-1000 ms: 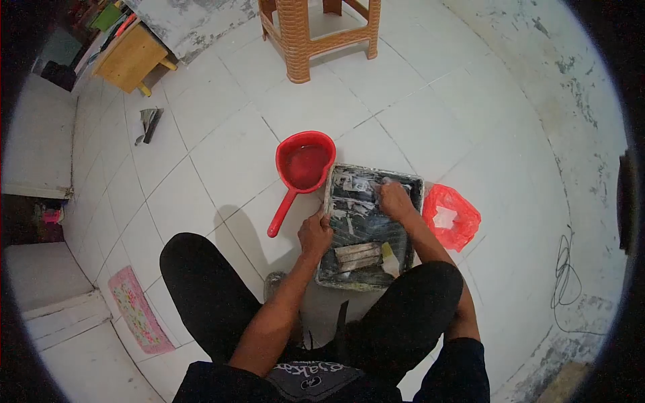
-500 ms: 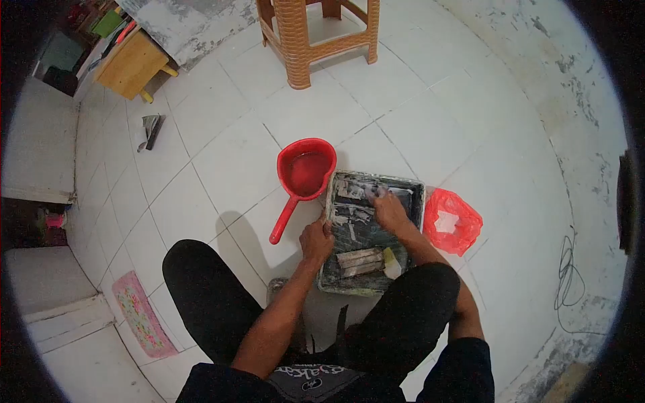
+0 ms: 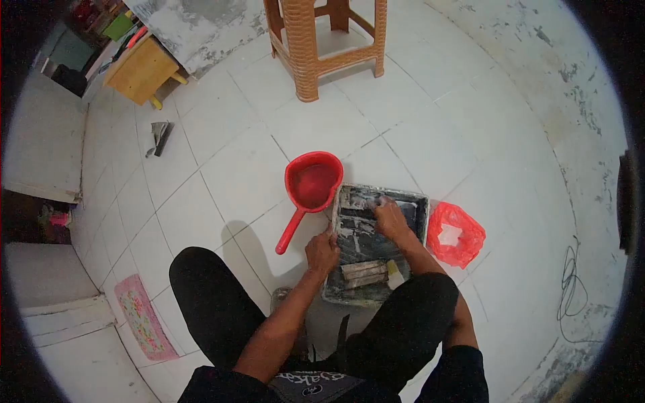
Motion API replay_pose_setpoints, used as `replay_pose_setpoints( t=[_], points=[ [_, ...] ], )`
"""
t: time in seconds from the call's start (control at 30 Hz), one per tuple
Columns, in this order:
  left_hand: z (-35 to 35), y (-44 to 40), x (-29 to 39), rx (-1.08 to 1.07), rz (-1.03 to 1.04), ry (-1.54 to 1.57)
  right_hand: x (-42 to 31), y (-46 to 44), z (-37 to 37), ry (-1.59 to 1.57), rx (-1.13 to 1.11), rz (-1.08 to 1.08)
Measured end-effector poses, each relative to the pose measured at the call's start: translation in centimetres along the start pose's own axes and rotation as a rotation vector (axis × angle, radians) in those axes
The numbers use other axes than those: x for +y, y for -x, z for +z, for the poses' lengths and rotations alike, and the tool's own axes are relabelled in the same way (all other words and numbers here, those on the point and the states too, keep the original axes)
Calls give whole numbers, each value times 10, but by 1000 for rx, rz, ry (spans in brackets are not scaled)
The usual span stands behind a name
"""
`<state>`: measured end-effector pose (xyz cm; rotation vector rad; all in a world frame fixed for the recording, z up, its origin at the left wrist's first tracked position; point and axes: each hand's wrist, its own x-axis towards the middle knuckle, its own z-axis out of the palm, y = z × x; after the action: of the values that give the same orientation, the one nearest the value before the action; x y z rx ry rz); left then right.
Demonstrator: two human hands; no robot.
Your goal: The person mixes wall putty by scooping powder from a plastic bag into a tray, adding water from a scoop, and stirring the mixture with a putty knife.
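Note:
A black tray [image 3: 351, 301], smeared with white residue, lies on the floor between my knees. My left hand [image 3: 322, 254] is closed on its left rim. Inside the far part of the tray, my right hand [image 3: 391, 219] is closed with its fingers down in wet, whitish matter; what they hold, if anything, is hidden. In the near part lie a grey, plaster-smeared flat tool [image 3: 364, 274] and a pale yellowish piece [image 3: 394, 275]. A red water dipper [image 3: 314, 185] with liquid in it stands beside the tray's far left corner, its handle towards me.
A red plastic bag [image 3: 463, 235] with something white in it sits right of the tray. Ahead stands a brown plastic stool [image 3: 306, 60]. A scraper-like tool [image 3: 158, 138], a pink mat [image 3: 144, 319] and a loose cable [image 3: 571, 282] lie on the tiles. A small wooden table [image 3: 144, 70] is far left.
The whole view has shifted, so things appear slightly lower. My right hand has moved a little within the far part of the tray. The left hand keeps its hold on the rim.

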<state>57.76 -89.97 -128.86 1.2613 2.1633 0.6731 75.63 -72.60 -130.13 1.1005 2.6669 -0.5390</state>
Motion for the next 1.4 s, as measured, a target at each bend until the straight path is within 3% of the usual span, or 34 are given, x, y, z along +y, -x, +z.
replay_pose_setpoints(
  t=[0.07,0.17,0.27,0.33,0.53,0.67,0.73,0.8,0.87,0.93,1.07,1.2,1.4],
  points=[
    [3,-1,-1,55,62,-11,2,-6,-13,72,-80,9],
    [-2,1,2,10,83,-41,-9,4,-36,89,73,-94],
    [-5,0,5,-38,49,-110,23,-16,39,47,376,-124],
    [-12,-1,10,-30,69,-91,6,-14,-6,49,362,-196],
    [-1,0,3,-38,34,-38,-5,-6,-23,101,91,-159],
    [-5,5,3,53,60,16,9,4,3,73,235,-203],
    [14,-3,-15,8,-33,-103,15,20,10,89,306,-232],
    [20,-2,-25,-87,-66,-44,23,37,17,56,203,-99],
    [17,1,-14,33,-25,-39,14,52,-8,-76,75,-73],
    [0,5,2,33,-5,-29,14,68,-2,3,275,-145],
    [-8,6,15,5,-87,24,18,57,-2,-83,168,-79],
    [3,1,-2,1,-11,55,25,21,25,-91,269,-199],
    [7,-2,-13,5,31,42,35,4,42,-47,140,-189]
  ],
)
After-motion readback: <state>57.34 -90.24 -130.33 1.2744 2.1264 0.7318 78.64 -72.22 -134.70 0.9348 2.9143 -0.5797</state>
